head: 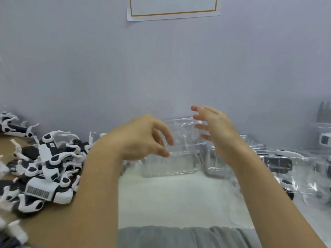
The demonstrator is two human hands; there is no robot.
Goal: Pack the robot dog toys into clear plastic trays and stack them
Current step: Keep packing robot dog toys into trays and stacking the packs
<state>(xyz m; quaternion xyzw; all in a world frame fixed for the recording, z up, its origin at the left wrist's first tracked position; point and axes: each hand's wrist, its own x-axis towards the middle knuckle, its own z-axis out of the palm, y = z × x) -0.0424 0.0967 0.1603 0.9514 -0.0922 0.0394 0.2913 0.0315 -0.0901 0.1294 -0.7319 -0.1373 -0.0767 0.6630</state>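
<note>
A heap of black-and-white robot dog toys (44,167) lies on brown cardboard at the left. An empty clear plastic tray (180,161) stands near the wall on the white table (170,197), behind and between my hands. My left hand (143,136) hovers in front of the tray's left part, its fingers loosely curled and holding nothing that I can see. My right hand (213,126) is raised at the tray's right side with fingers spread and empty. Whether either hand touches the tray is not clear.
Clear trays with packed toys (286,167) lie in a loose pile at the right, and more stand at the far right edge (325,138). A pale wall closes the back, with a sheet of paper (172,8) stuck on it. Grey cloth (179,237) lies along the near edge.
</note>
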